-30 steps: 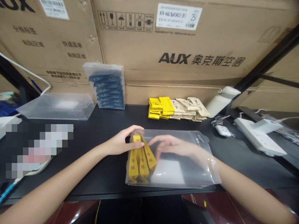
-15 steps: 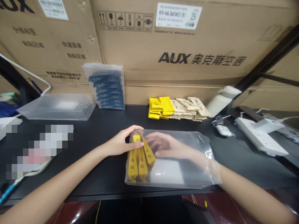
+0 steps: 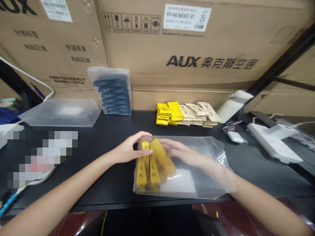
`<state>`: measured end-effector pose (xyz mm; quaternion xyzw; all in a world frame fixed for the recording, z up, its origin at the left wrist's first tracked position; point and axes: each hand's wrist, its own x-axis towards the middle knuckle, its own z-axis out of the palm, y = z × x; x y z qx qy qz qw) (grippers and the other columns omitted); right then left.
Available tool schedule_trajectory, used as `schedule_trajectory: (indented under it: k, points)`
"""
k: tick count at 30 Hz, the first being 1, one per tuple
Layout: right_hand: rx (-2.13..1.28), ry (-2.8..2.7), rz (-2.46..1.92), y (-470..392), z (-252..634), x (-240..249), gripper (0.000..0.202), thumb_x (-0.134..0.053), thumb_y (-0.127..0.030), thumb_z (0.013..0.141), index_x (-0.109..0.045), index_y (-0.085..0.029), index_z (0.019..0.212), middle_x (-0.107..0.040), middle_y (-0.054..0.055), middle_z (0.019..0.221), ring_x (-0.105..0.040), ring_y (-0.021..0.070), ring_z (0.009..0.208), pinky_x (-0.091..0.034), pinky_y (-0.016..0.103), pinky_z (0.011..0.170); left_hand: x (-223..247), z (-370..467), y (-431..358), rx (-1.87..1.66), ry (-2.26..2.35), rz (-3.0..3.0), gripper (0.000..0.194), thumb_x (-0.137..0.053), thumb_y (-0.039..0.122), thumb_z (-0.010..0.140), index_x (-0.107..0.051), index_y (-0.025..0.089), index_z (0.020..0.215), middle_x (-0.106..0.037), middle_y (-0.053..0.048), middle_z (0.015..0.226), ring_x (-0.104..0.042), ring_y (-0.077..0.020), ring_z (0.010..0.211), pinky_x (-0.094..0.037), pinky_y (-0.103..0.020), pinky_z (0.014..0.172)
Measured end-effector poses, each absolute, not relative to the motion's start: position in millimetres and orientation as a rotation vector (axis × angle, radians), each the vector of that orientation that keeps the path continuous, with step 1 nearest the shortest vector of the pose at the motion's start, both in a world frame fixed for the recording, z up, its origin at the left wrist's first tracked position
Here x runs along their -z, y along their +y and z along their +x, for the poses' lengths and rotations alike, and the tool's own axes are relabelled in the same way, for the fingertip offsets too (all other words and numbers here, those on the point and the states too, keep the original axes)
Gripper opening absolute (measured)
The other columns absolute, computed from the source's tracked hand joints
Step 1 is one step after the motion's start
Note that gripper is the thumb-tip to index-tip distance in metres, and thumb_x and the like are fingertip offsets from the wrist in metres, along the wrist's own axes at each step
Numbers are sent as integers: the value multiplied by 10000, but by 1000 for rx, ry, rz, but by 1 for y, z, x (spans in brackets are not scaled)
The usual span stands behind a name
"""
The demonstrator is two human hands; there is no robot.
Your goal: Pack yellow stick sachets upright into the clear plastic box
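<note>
A clear plastic box [image 3: 197,193] lies on its side on the black desk, its flap end to the right. My left hand [image 3: 130,149] grips its left end, thumb over the near upper edge and fingers around the far side. Inside, two yellow packets [image 3: 141,173] stand side by side at the left end. Another yellow packet [image 3: 163,160] leans to the right of them, its broad face turned up. My right hand [image 3: 180,152] reaches in through the right end and holds this leaning packet, the fingertips partly hidden behind it. A white label shows through the box.
Yellow packets [image 3: 175,111] and beige packets [image 3: 198,113] are piled at the back, beside a white bottle [image 3: 233,106]. A box of blue packets [image 3: 113,93] stands at back left, near another clear box [image 3: 59,113]. A power strip [image 3: 278,144] lies right.
My right hand has shifted slightly right inside the box. The third yellow packet has tipped rightward and turned its broad face up. The box has slid slightly right; my left hand keeps its grip.
</note>
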<state>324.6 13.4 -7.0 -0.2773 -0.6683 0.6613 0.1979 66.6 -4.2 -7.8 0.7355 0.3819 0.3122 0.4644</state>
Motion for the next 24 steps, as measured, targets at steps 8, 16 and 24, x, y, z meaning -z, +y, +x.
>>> schedule_trajectory:
  k: [8,16,24]
  points:
    - [-2061,-1945,-779,12,333,-2,909,-811,-219,786,-301,-259,1537,-671,103,1259,-685,229,1112,-566,400,943,10,66,-3,-752,954,1808,529,-746,419,821,-522,224,1258,-644,-94,1248,-610,-279,1186,-455,-445,1047]
    - [-1933,-1848,-837,24,339,-7,525,-697,-311,905,-551,-233,1403,-650,86,1319,-623,248,1212,-490,448,1077,13,57,4,-788,974,1790,504,-740,401,825,-520,215,1238,-651,-104,1248,-639,-279,1142,-484,-449,1010]
    - [-1737,-1826,-1281,30,352,0,507,-671,-500,897,-597,-320,1365,-522,58,1474,-549,316,1283,-538,448,1017,15,52,10,-827,1011,1757,517,-754,408,800,-533,194,1216,-665,-113,1231,-640,-279,1142,-471,-451,1023]
